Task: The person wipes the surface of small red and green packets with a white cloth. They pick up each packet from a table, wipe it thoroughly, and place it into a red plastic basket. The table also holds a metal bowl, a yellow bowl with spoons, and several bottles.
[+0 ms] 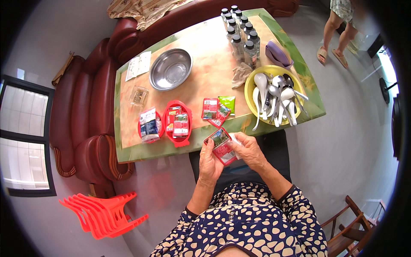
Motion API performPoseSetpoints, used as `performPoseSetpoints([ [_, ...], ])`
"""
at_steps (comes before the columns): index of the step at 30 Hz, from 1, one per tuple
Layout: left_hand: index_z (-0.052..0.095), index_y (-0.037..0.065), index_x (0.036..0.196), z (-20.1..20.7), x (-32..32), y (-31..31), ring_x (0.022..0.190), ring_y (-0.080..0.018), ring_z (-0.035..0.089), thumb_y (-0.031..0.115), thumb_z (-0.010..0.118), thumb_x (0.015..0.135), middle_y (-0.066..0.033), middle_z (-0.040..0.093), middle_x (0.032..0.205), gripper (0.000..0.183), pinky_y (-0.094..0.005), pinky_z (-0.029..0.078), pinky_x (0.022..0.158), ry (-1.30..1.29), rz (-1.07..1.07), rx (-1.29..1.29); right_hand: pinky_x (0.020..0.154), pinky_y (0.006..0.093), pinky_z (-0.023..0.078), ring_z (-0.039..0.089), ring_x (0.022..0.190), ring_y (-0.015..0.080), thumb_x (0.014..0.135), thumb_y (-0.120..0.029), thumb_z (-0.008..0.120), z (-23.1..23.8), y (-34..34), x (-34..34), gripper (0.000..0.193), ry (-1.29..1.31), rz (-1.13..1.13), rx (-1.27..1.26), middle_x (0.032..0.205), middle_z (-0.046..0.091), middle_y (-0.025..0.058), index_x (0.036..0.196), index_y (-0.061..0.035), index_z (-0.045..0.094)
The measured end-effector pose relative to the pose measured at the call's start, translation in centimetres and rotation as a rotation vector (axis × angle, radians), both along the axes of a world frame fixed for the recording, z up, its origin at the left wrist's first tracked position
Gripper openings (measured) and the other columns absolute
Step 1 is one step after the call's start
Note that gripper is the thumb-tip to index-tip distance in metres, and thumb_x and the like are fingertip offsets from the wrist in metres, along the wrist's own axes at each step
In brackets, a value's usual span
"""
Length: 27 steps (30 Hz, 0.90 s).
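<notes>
My left hand and my right hand together hold a small stack of red sachets just off the near edge of the marble-patterned table. Both hands have fingers closed on the packets. Straight ahead on the table lie more red sachets and a green sachet. To their left sits a red oval dish with sachets in it, and a second red dish holding a clear bag.
A yellow bowl full of spoons stands at the right edge, with a beige cloth, several dark-capped bottles and a purple pouch behind it. A steel basin, paper, red sofa, stacked red stools and another person's legs surround.
</notes>
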<state>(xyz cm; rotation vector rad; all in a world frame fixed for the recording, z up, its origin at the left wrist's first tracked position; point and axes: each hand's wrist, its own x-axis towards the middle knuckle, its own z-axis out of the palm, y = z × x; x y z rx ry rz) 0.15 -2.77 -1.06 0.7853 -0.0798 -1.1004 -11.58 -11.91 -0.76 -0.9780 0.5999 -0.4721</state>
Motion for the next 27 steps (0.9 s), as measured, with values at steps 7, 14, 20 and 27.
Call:
performPoseSetpoints([
  [7, 0.046, 0.009, 0.131, -0.8, 0.3, 0.6, 0.115, -0.0225, 0.055, 0.035, 0.044, 0.101, -0.0107, 0.055, 0.128, 0.04, -0.0414, 0.044, 0.099, -0.082, 0.036, 0.199, 0.073, 0.0337, 0.051, 0.06, 0.086, 0.026, 0.077, 0.005, 0.062, 0.6, 1.0, 0.7, 0.028, 0.127, -0.343, -0.828, 0.095, 0.06, 0.0121, 0.104, -0.0003, 0.065],
  [14, 0.023, 0.012, 0.15, 3.1, -1.0, -0.1, 0.132, -0.0379, 0.039, 0.054, 0.031, 0.1, -0.0222, 0.031, 0.149, 0.066, -0.0516, 0.032, 0.111, 0.092, -0.038, -0.112, 0.084, 0.0393, 0.048, 0.056, 0.097, 0.0289, 0.072, -0.006, 0.07, 1.1, 3.6, 1.4, 0.042, 0.137, -0.251, -1.381, 0.105, 0.056, 0.0124, 0.112, 0.0001, 0.061],
  [20, 0.021, 0.012, 0.151, 3.5, -0.7, 0.0, 0.133, -0.0344, 0.039, 0.055, 0.026, 0.1, -0.0218, 0.032, 0.149, 0.067, -0.0477, 0.032, 0.112, 0.103, -0.086, -0.162, 0.088, 0.0392, 0.046, 0.053, 0.1, 0.029, 0.074, -0.005, 0.068, 1.3, 2.8, 1.7, 0.043, 0.145, -0.199, -1.38, 0.109, 0.055, 0.012, 0.115, 0.0008, 0.062],
  [27, 0.024, 0.01, 0.149, 2.7, -1.4, 0.3, 0.134, -0.0282, 0.038, 0.06, 0.027, 0.098, -0.0164, 0.038, 0.146, 0.072, -0.0444, 0.03, 0.113, 0.24, -0.104, -0.084, 0.087, 0.0388, 0.044, 0.053, 0.1, 0.028, 0.074, -0.006, 0.064, 2.0, 2.3, 4.0, 0.039, 0.273, -0.318, -1.276, 0.109, 0.056, 0.0107, 0.113, -0.0001, 0.063],
])
